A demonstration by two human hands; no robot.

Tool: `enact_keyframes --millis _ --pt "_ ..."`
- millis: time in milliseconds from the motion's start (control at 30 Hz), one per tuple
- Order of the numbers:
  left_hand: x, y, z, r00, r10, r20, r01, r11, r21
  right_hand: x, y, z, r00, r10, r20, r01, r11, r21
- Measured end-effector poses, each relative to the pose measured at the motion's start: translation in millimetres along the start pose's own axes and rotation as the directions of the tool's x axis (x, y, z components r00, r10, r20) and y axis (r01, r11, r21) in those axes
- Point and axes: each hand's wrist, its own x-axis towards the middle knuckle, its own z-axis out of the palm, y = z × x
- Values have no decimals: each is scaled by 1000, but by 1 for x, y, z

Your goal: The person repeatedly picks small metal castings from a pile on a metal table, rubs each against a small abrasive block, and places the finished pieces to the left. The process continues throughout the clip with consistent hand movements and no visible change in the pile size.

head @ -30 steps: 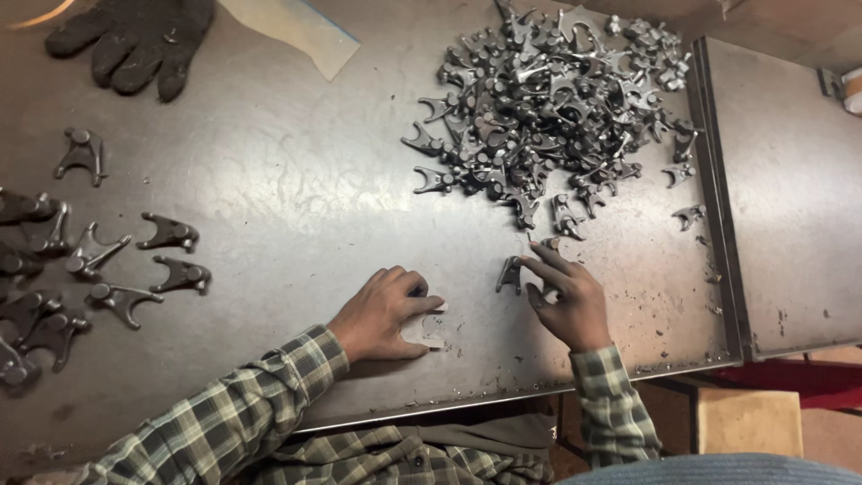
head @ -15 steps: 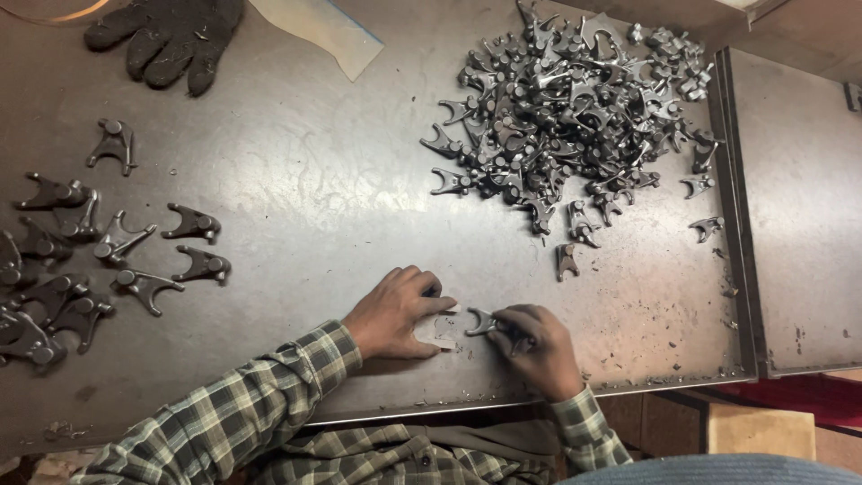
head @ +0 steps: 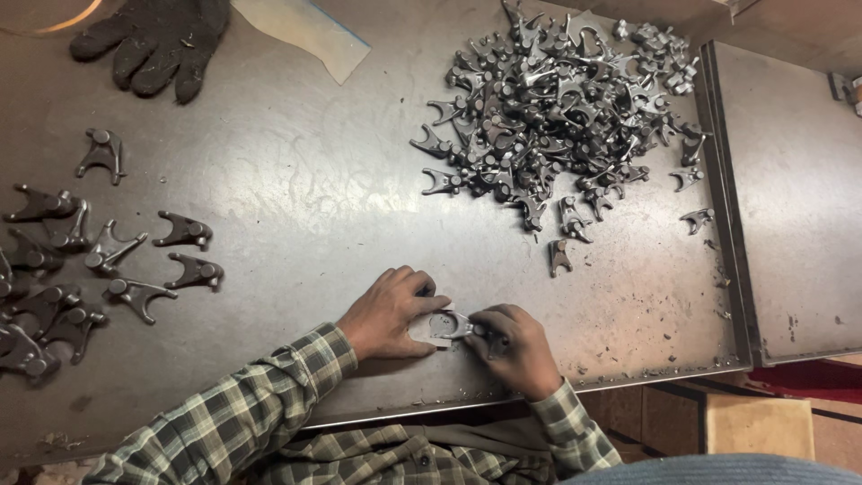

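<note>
My left hand and my right hand meet near the front edge of the metal table. Between them sits a small grey forked metal part. My right hand's fingers grip one end of it, and my left hand's fingertips rest on a light flat piece under or beside it. A large heap of the same dark forked parts lies at the back right. Several sorted parts lie spread out at the left.
A dark work glove lies at the back left, beside a pale flat strip. A second metal plate adjoins the table on the right. Stray parts lie between the heap and my hands.
My right hand picked a part from the heap's edge and brought it left and toward me to my left hand. The left hand stayed in place.
</note>
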Motion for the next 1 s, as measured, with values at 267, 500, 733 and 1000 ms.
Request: enact_keyframes --millis 267,500,733,1000 --pt "0 0 -1 998 -40 40 41 999 -5 -21 66 -43 974 219 64 -82 78 994" --pt "2 4 -3 999 -42 29 42 999 -15 12 100 -68 908 280 -310 -146 908 393" --pt "3 6 -3 998 -50 34 51 999 -19 62 80 -99 969 -237 -73 159 820 -549" --pt "-2 -3 0 999 -27 32 28 1000 -6 17 112 -80 975 139 -175 -174 964 -201"
